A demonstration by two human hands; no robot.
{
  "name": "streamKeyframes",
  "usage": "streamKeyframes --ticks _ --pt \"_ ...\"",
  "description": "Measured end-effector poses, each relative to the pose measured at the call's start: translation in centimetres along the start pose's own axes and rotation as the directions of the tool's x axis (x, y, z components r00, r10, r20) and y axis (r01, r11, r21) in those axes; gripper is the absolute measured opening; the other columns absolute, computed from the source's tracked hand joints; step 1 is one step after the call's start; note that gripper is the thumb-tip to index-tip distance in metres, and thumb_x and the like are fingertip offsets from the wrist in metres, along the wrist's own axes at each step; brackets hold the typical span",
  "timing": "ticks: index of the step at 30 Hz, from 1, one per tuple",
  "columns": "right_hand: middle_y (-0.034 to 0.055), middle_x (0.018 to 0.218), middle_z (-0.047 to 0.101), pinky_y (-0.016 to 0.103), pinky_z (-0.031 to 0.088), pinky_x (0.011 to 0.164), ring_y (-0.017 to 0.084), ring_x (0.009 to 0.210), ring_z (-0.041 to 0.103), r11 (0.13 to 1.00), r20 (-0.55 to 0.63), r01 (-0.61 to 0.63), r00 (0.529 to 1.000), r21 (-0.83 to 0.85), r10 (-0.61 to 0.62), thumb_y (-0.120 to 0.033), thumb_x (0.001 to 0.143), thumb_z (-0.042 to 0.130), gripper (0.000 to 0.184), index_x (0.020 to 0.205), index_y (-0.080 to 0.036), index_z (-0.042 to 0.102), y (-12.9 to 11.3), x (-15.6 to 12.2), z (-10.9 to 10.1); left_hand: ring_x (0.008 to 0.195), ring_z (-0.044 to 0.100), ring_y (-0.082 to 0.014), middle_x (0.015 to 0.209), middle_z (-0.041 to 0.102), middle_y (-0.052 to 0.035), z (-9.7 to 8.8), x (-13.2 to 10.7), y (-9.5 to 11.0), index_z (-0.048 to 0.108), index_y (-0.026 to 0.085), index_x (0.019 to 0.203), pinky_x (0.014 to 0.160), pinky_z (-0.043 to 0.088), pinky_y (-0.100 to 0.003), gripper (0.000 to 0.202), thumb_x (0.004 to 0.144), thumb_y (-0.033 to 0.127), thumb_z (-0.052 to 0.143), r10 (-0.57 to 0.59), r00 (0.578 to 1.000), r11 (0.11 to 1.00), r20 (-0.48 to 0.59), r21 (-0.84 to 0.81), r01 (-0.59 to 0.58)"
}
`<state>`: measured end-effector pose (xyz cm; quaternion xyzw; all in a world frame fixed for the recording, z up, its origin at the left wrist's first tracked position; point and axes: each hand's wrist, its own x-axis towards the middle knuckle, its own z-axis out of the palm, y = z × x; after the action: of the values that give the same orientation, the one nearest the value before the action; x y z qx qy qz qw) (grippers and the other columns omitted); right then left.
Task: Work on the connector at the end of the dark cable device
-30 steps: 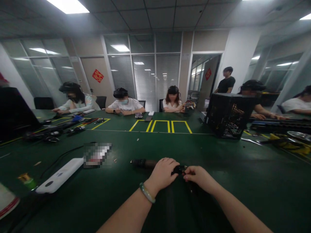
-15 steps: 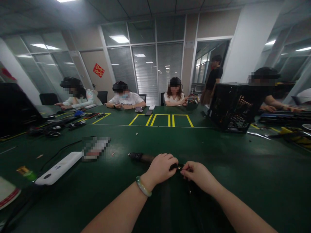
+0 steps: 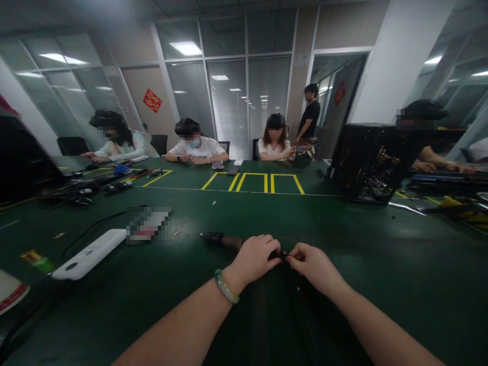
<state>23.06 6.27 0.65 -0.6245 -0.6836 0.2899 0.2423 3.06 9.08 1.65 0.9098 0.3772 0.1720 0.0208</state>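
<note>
My left hand [image 3: 259, 256] is closed around the rear end of a dark cylindrical electric screwdriver [image 3: 223, 240]. Its narrow metal tip points left, and its body rests on or just above the green table. Close against it, my right hand [image 3: 314, 262] pinches a small dark cable plug [image 3: 284, 253] with a brass-coloured glint. The two hands almost meet there. Whether the plug sits in the screwdriver's end or only touches it, I cannot tell. Below my right hand hangs or lies something dark with a small shiny spot, too dim to make out.
A white power strip [image 3: 91, 254] with a black cord lies on the left, near a green-and-gold object [image 3: 37, 261] and a paper cup [image 3: 11, 292]. A black computer case [image 3: 366, 162] stands at the right. Cables and tools [image 3: 80, 190] lie far left. Several people sit across the table.
My hands have come closer together, and the gap at the screwdriver's rear end has narrowed. The view has tilted slightly down. The person by the doorway has moved left.
</note>
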Motion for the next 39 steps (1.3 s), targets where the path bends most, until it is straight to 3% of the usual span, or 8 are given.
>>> streamKeyframes --ticks 6,16,39 --pt "-0.0014 0.073 0.070 0.021 0.040 0.053 0.015 0.063 0.063 0.997 0.026 0.027 0.999 -0.077 -0.025 -0.030 0.084 0.060 0.011 0.080 -0.022 0.066 0.0 -0.3 -0.8 0.089 0.055 -0.0188 0.093 0.058 -0.0005 0.0 0.1 0.2 0.055 0.021 0.092 0.077 0.041 -0.032 0.015 0.084 0.027 0.066 0.013 1.000 1.000 -0.019 0.020 -0.012" --pt "-0.0017 0.075 0.070 0.022 0.042 0.057 0.015 0.067 0.064 0.991 0.036 0.097 0.995 -0.090 -0.094 -0.025 0.084 0.059 0.008 0.081 -0.022 0.066 0.1 -0.1 0.2 0.087 0.056 -0.0173 0.091 0.060 -0.0003 -0.2 0.0 -0.6 0.058 0.021 0.092 0.079 0.042 -0.030 0.008 0.085 0.024 0.062 0.126 0.992 0.991 -0.032 -0.049 -0.127" --pt "-0.0024 0.073 0.069 0.022 0.040 0.056 0.015 0.065 0.063 0.986 0.001 0.156 0.988 -0.058 -0.156 -0.026 0.084 0.058 0.008 0.080 -0.023 0.065 -0.2 -0.1 0.6 0.089 0.057 -0.0178 0.091 0.064 -0.0004 0.6 0.0 -0.8 0.061 0.021 0.091 0.084 0.043 -0.031 0.008 0.085 0.023 0.064 0.096 0.994 0.987 -0.060 -0.120 -0.103"
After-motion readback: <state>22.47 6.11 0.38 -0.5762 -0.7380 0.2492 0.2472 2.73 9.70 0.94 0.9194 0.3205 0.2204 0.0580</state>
